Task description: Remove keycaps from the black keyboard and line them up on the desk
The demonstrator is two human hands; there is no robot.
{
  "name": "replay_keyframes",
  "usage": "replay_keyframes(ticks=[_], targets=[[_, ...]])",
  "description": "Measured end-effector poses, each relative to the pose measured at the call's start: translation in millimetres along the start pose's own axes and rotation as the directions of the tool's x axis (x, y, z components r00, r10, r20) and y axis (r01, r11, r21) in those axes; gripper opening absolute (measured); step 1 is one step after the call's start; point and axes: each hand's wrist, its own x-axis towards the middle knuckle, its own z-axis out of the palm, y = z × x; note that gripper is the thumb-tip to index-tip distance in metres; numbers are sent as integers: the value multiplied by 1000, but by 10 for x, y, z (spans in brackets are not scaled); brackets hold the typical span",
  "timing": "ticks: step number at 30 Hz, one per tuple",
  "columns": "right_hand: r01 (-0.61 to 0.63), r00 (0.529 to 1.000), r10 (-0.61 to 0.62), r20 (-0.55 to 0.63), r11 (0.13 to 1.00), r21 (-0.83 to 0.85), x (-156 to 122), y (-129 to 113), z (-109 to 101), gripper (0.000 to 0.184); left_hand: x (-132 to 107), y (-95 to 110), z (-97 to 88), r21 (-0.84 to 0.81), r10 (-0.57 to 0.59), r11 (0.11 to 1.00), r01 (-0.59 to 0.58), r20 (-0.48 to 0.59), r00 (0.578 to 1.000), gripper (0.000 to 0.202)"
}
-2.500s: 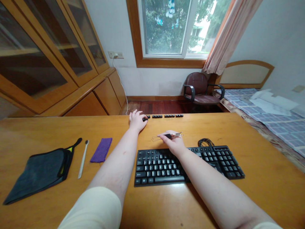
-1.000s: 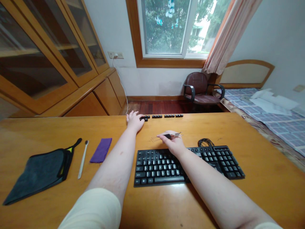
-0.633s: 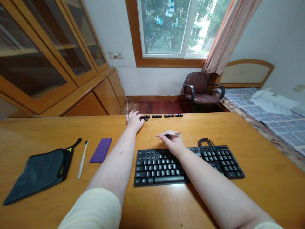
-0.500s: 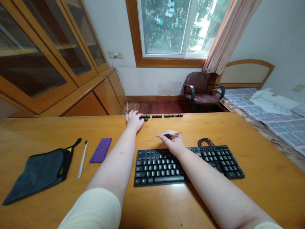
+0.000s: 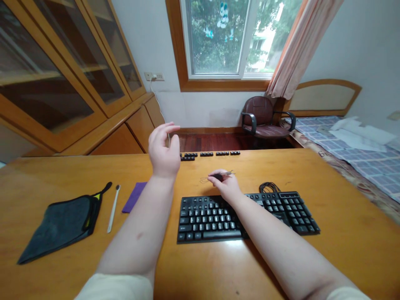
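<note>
My left hand (image 5: 164,153) is raised above the desk's far left part, its fingers curved and apart from the thumb, with nothing in it. Just right of it, loose black keycaps (image 5: 206,154) stand in small groups along the far edge. My right hand (image 5: 230,187) pinches a wire keycap puller (image 5: 218,177) by its dark handle; thin wire loops stick out on the left and metal prongs on the right. Below that hand lies a black keyboard (image 5: 218,218), partly covered by my right forearm. Some switches in its top rows seem bare of caps.
On the desk (image 5: 200,271) to the left lie a dark grey cloth (image 5: 62,223), a white toothbrush-like brush (image 5: 113,210) and a purple cloth (image 5: 133,198), partly behind my left arm. A coiled cable (image 5: 269,187) sits behind the keyboard. Beyond stands a chair (image 5: 262,114).
My left hand has lifted off the keycaps at the far edge and come up and to the left. My right hand stays above the keyboard, the puller slightly turned.
</note>
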Motion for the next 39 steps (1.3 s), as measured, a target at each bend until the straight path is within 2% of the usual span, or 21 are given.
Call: replay_keyframes(ticks=[1, 2, 3, 4, 5, 6, 7, 10, 12, 14, 16, 18, 21, 27, 29, 32, 36, 39], targets=[[5, 1000, -5, -2, 1000, -2, 4, -33, -6, 21, -73, 216, -152, -70, 25, 997, -24, 19, 999, 28], [15, 1000, -15, -9, 1000, -13, 9, -79, -19, 19, -198, 416, -281, -133, 77, 989, -66, 86, 993, 27], [26, 1000, -27, -15, 999, -31, 15, -133, -39, 18, -369, 587, -380, -192, 169, 973, -130, 206, 964, 25], [35, 999, -36, -15, 998, -49, 21, -193, -65, 17, -574, 722, -444, -245, 300, 944, -222, 355, 885, 23], [39, 999, -40, -6, 997, -63, 28, -254, -95, 16, -797, 816, -474, -279, 417, 907, -316, 478, 773, 21], [40, 999, -39, 16, 997, -70, 33, -314, -129, 16, -1023, 871, -473, -272, 473, 880, -389, 562, 678, 22], [36, 998, -33, 46, 997, -74, 38, -370, -165, 17, -1238, 891, -449, -247, 487, 864, -439, 633, 602, 26], [33, 985, -10, 175, 991, -129, 47, -511, -263, 21, -1721, 829, -319, -207, 455, 848, -488, 755, 472, 46], [81, 954, -13, 301, 973, -216, 50, -582, -310, 21, -1887, 768, -238, -240, 476, 823, -515, 786, 395, 53], [171, 900, -20, 435, 935, -311, 52, -632, -339, 20, -1960, 732, -183, -271, 506, 794, -544, 790, 345, 49], [238, 860, 3, 510, 882, -407, 51, -657, -354, 20, -1988, 718, -148, -283, 511, 784, -552, 799, 316, 46], [254, 847, 50, 529, 837, -485, 45, -660, -362, 22, -2003, 708, -127, -288, 497, 793, -537, 816, 295, 47], [256, 831, 89, 549, 815, -520, 38, -655, -378, 23, -2025, 683, -114, -284, 473, 812, -510, 833, 289, 47], [234, 832, 99, 547, 830, -506, 29, -649, -373, 22, -2010, 645, -164, -222, 406, 848, -481, 856, 320, 43], [240, 828, 98, 552, 827, -508, 7, -625, -321, 22, -1988, 657, -205, -206, 382, 858, -470, 868, 318, 43], [295, 813, 57, 579, 817, -495, -50, -568, -202, 21, -1974, 699, -275, -200, 366, 863, -463, 880, 304, 42], [390, 788, -8, 616, 780, -490, -133, -491, -58, 24, -1994, 739, -321, -170, 347, 874, -455, 874, 339, 42], [413, 779, -2, 628, 754, -510, -162, -447, -11, 26, -1990, 723, -295, -213, 388, 866, -452, 856, 341, 47]])
